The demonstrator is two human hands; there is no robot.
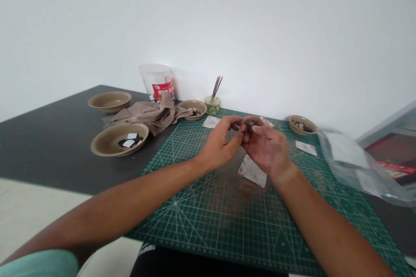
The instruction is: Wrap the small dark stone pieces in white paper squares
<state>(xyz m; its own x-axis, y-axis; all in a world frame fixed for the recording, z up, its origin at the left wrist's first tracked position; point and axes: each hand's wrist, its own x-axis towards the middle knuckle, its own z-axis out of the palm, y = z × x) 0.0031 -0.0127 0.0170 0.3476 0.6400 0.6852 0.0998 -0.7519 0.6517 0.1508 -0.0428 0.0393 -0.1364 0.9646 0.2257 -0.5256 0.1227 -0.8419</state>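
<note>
My left hand [224, 140] and my right hand [266, 143] meet fingertip to fingertip above the green cutting mat [195, 220]. Between the fingers shows a small dark piece [250, 124], too small and blurred to name. Both hands are closed in a pinch around it, and the fingertips look smudged with dark stains. Under the right hand lies a stained white square sheet [252, 171] on the mat. Another pale sheet [267, 122] sits just behind the right fingers, partly covered.
Brown bowls stand at the left [110, 101], front left [100, 145], back [202, 108] and right [303, 125]. Nearby are a crumpled cloth [146, 112], a clear tub [156, 78], a green pot with sticks [212, 104], white sheets [306, 148] and a plastic bag [344, 160].
</note>
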